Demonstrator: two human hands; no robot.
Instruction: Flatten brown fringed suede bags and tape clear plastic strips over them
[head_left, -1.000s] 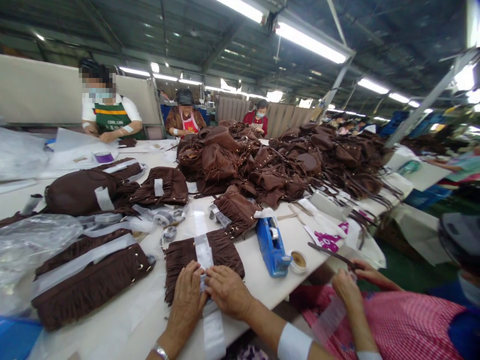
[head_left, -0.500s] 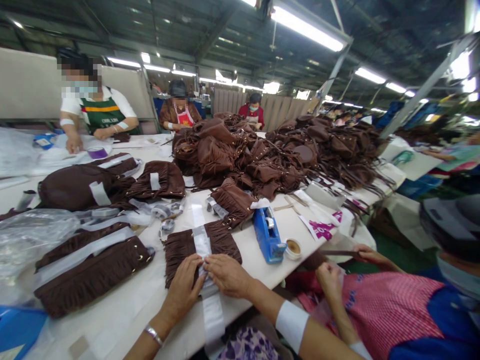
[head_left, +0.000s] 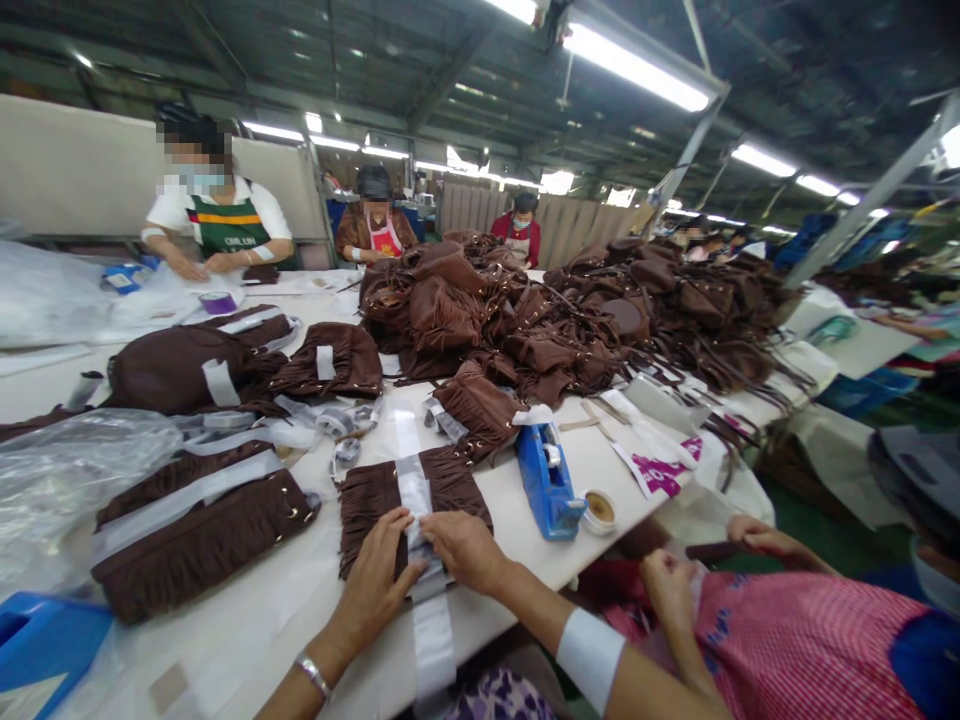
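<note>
A brown fringed bag [head_left: 457, 485] lies on the white table before me, with a translucent whitish strip [head_left: 412, 485] running across its middle and down over the table edge. On the left part of the bag, beside the strip, rests my left hand [head_left: 379, 575]; its fingers are stretched out and its thumb stands apart. My right hand [head_left: 465, 550] lies from the other side with extended fingers, its fingertips pressing on the strip close to the left ones. The undersides of both hands are hidden. A blue tape dispenser [head_left: 547, 485] stands to the right of the bag.
Another brown bag [head_left: 202, 550] with a strip lies left, near clear plastic [head_left: 67, 490] and a blue box [head_left: 45, 655]. Brown bags form a large pile [head_left: 525, 310] behind. A small round tub [head_left: 598, 510] sits beside the dispenser. A co-worker in red check [head_left: 810, 630] sits close on my right.
The whole view has shifted slightly, so things sit a little further right. Both my hands stay at the strip on the bag, with little movement.
</note>
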